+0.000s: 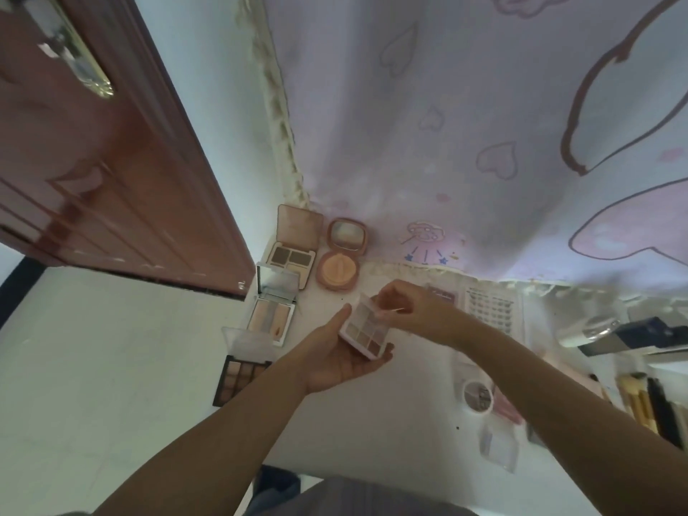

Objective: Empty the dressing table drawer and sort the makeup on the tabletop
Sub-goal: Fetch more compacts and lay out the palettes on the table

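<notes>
The left hand (340, 361) cradles a small eyeshadow palette (366, 331) above the tabletop (372, 415), fingers curled under its base; the right hand (404, 310) pinches its clear lid open, probably to display it like the open palettes (277, 288) lined up alongside.

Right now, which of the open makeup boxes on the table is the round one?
The peach round compact at the back, beside the pink rectangular palette. Its lid stands open with a mirror. The other open ones are rectangular.
</notes>
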A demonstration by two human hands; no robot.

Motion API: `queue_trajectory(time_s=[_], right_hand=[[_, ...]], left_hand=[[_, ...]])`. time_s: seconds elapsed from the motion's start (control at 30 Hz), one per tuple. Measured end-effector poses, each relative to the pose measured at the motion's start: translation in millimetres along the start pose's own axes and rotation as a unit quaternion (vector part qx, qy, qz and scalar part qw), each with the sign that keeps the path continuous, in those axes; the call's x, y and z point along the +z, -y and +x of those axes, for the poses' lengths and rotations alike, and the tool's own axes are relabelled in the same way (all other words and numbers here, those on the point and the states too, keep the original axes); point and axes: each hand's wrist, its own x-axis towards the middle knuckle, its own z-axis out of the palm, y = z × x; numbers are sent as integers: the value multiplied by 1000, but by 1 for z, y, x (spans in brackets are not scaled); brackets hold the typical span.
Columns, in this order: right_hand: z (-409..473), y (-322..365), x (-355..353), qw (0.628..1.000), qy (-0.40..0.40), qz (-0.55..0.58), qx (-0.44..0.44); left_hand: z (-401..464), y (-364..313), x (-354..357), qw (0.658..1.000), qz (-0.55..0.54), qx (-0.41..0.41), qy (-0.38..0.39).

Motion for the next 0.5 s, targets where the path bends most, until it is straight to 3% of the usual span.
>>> queue_trajectory(time_s=[0.1, 0.17, 0.37, 0.5], right_hand=[[10, -3, -19, 984, -42, 170, 24], [14, -11, -28, 978, -71, 189, 44], [44, -34, -42, 975, -207, 62, 53], [74, -38, -50, 975, -210, -43, 54]], left_hand=[[9, -1, 5, 1000, -6, -8, 8], [19, -2, 10, 1000, -15, 0, 7], [55, -13, 26, 994, -60, 59, -72], [69, -25, 33, 984, -73, 96, -129]])
